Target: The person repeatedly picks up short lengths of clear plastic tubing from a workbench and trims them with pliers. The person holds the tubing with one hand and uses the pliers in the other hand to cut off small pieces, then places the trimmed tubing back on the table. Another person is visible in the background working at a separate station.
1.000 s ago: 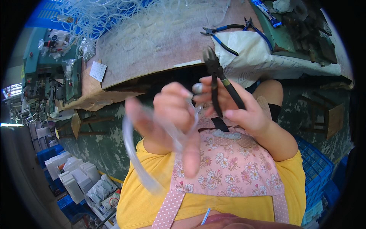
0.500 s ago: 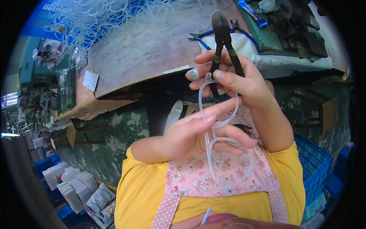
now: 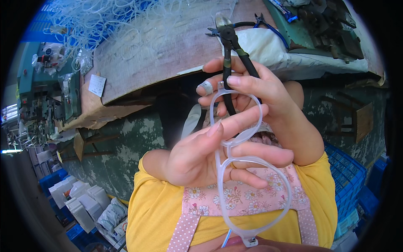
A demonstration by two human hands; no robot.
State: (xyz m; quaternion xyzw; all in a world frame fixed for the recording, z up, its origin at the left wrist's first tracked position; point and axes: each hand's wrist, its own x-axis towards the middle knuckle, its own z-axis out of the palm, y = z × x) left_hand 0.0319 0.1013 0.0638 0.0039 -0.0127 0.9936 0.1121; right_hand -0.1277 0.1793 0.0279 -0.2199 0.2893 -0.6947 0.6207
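The clear plastic frame (image 3: pixel 228 143), two linked rings, hangs over the left hand (image 3: pixel 191 157), whose fingers are spread and run across and through it; whether they pinch it, I cannot tell. At the frame's far end, its small tab lies just beside the thumb of the right hand (image 3: pixel 268 90), which grips black-handled pliers (image 3: pixel 228 35), their handles parted and head pointing away from the frame. The left fingers and thumb hide parts of the far ring; the near ring hangs in front of a pink floral apron (image 3: pixel 260 197). Beyond the frame stretches a workbench (image 3: pixel 147 63), with a tangled heap of clear plastic pieces (image 3: pixel 113 25) far to the frame's left. Beyond the frame and slightly right, blue-handled cutters (image 3: pixel 275 33) lie by a white sheet (image 3: pixel 264 44), another pair partly covered by the pliers. Well right of the frame stands a blue crate (image 3: pixel 346 185).
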